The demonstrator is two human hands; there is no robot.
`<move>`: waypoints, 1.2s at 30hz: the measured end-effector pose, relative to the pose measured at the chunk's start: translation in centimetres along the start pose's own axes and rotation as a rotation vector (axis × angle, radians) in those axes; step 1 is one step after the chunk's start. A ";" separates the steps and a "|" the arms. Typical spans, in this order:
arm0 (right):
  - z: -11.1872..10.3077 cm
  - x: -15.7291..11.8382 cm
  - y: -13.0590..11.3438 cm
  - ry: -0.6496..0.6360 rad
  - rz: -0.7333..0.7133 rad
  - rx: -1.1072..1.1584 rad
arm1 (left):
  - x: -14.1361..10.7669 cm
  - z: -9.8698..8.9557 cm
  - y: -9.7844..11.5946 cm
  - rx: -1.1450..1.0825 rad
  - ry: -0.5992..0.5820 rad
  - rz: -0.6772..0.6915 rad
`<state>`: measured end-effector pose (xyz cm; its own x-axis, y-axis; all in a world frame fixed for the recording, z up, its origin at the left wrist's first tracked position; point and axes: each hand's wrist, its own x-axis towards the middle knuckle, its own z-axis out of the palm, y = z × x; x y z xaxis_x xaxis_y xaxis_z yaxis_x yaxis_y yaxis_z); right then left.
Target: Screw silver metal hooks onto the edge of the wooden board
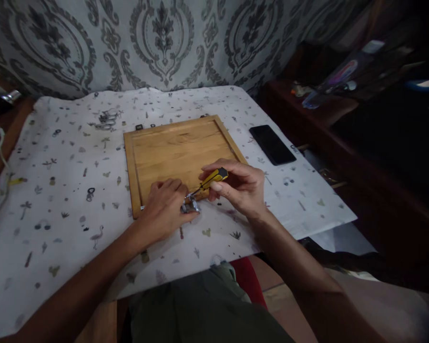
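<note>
Head view: the right hand (238, 186) pinches a yellow-and-black screwdriver (213, 178), angled down-left to a silver metal hinge (190, 205) at the framed wooden panel's (182, 155) near edge; the left hand's (166, 207) fingers, bunched together, partly hide the hinge.

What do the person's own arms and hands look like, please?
Both the left hand and the right hand are bare, with no gloves or visible rings; no sleeve, watch or bracelet shows on the left forearm or the right forearm.
</note>
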<state>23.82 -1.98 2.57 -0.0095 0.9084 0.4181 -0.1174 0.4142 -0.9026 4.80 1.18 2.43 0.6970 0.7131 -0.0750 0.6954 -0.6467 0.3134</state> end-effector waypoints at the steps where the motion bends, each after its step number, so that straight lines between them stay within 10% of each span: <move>1: 0.0 0.0 0.0 0.009 0.004 -0.010 | 0.0 0.0 0.0 0.000 0.005 -0.001; 16: -0.3 -0.3 0.2 0.283 -0.124 -0.127 | 0.0 -0.2 0.1 -0.035 0.018 -0.001; 36: 0.1 -0.5 0.1 0.154 -0.055 -0.203 | 0.0 -0.1 0.0 -0.001 0.016 0.021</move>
<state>23.74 -2.40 2.25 0.1446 0.8759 0.4604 0.0879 0.4521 -0.8876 4.75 1.21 2.51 0.7084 0.7038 -0.0533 0.6806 -0.6610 0.3160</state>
